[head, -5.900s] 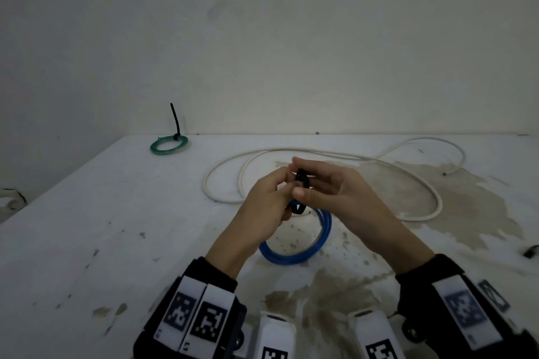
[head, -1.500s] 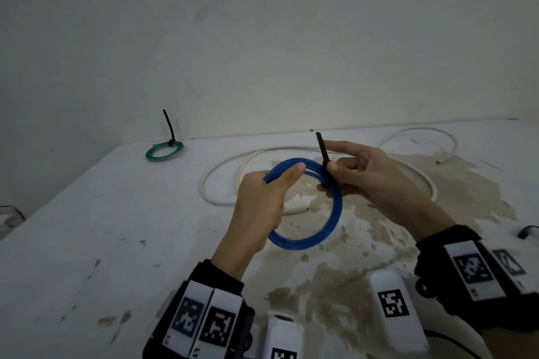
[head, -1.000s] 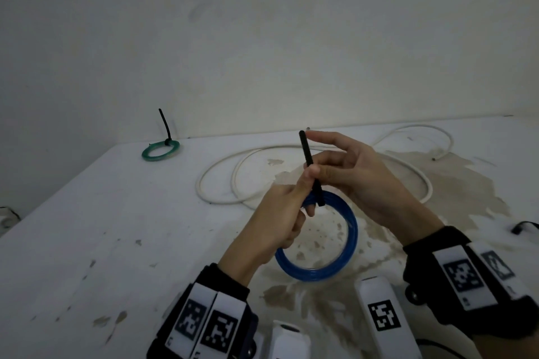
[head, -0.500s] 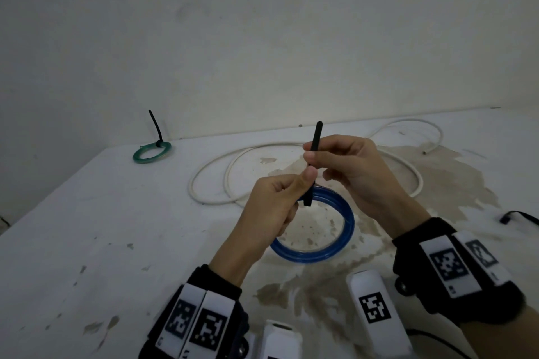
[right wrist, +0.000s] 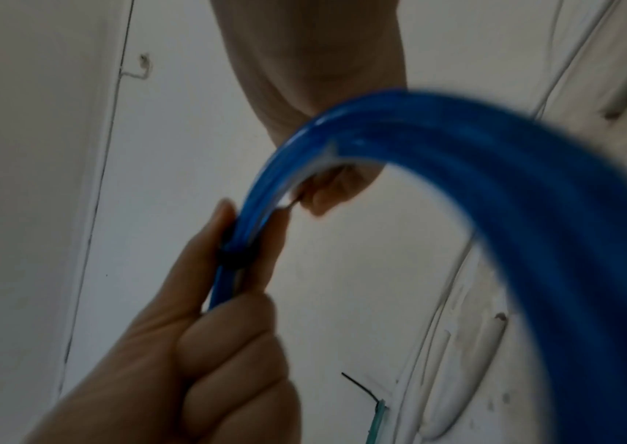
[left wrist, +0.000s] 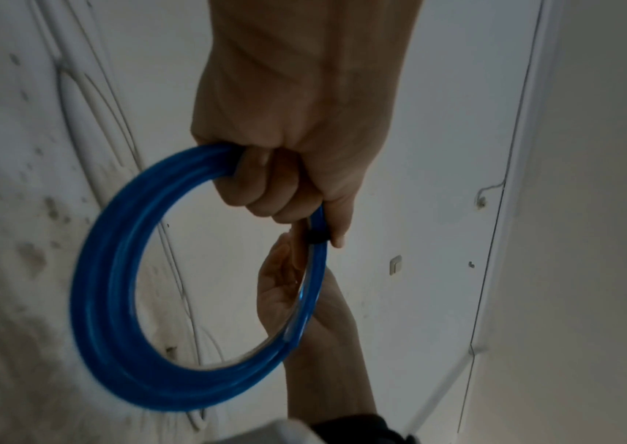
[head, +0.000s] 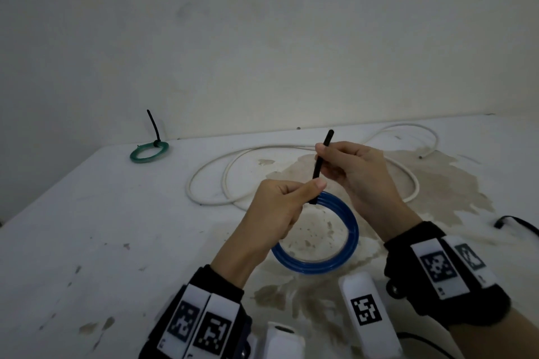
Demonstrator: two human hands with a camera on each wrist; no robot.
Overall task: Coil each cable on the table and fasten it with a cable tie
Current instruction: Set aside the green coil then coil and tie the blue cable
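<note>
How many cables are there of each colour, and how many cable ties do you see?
Blue cable: 1
Green cable: 1
White cable: 1
Black cable ties: 2, one on the blue coil, one on the green coil
Total: 5

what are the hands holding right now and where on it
The left hand grips the blue cable coil at its top, by the tie's lock. The right hand pinches the black cable tie by its free tail.

Right wrist view: blue coil (right wrist: 513,192) motion-blurred, cut off at right edge. Head view: left hand (head: 280,207) hides coil's near-left arc and cable tie (head: 320,163) head. Dark object (head: 513,223) at right edge cut off, unidentifiable.
</note>
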